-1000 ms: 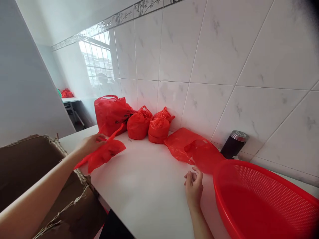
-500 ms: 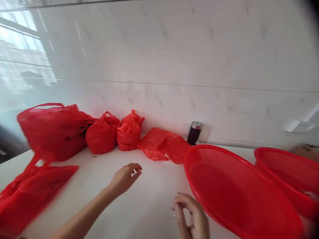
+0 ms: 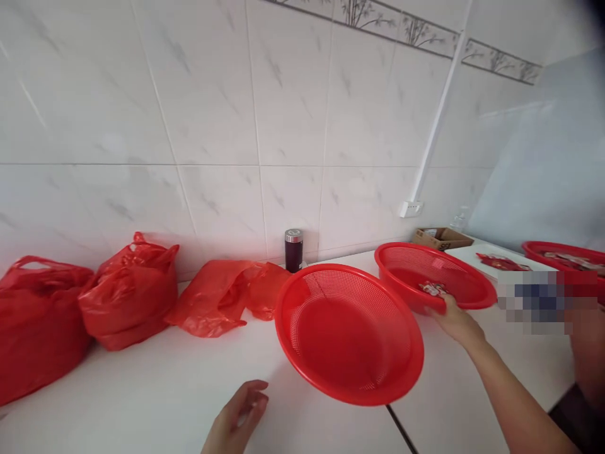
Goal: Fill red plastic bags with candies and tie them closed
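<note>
My right hand [image 3: 459, 320] reaches out to the right and grips the near rim of a red plastic basin [image 3: 397, 296], its fingers partly hidden by the wall. A few small pale and reddish pieces [image 3: 432, 288] lie in that basin; I cannot make out what they are. My left hand [image 3: 239, 413] hovers low over the white table [image 3: 155, 391], holding nothing, with its fingers loosely curled and apart from the thumb. Between my hands, a red perforated basket [image 3: 340, 340] with nothing in it stands nearest to the left one.
Filled red plastic bags [image 3: 130, 302] stand at the left, with flatter red bags [image 3: 212, 296] beside them. By the tiled wall is a dark thermos [image 3: 293, 251]. Farther right are a cardboard box [image 3: 442, 238], another red basin [image 3: 562, 247] and another person's arm [image 3: 588, 353].
The view has swung to the right. My right hand has gone from above the table to the rim of the farther basin. My left hand remains empty.
</note>
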The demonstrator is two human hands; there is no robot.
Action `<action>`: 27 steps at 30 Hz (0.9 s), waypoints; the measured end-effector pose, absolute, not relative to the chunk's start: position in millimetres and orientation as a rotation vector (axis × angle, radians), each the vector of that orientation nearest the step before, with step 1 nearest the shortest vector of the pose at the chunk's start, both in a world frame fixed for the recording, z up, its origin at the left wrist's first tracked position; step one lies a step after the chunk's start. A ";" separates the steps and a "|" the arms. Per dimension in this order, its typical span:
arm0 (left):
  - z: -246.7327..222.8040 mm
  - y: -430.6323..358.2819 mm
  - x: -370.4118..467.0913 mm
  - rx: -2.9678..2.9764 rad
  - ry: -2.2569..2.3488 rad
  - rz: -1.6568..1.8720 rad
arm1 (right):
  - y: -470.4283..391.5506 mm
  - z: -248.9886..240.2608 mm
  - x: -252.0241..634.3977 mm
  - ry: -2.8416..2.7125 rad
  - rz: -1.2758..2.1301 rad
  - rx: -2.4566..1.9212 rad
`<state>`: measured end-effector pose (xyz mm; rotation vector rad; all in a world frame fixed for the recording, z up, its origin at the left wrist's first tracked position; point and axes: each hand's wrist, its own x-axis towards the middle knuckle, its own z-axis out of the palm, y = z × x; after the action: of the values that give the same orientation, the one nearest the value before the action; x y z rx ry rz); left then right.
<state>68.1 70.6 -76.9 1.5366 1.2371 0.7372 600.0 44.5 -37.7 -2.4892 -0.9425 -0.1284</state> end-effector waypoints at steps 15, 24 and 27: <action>0.6 73.8 134.2 0.603 0.759 0.682 | -25.9 34.7 534.5 -0.983 -0.295 -2.409; -51.4 74.2 199.4 1.095 0.708 0.375 | -53.4 55.7 443.5 -1.141 -0.052 -1.943; -64.8 89.7 191.5 1.452 0.893 0.572 | -55.6 55.4 420.8 -1.263 0.049 -1.779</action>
<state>191.5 89.7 -64.8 1.4522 0.8925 0.5721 420.8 -55.6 55.4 -1.7791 -1.2629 0.0491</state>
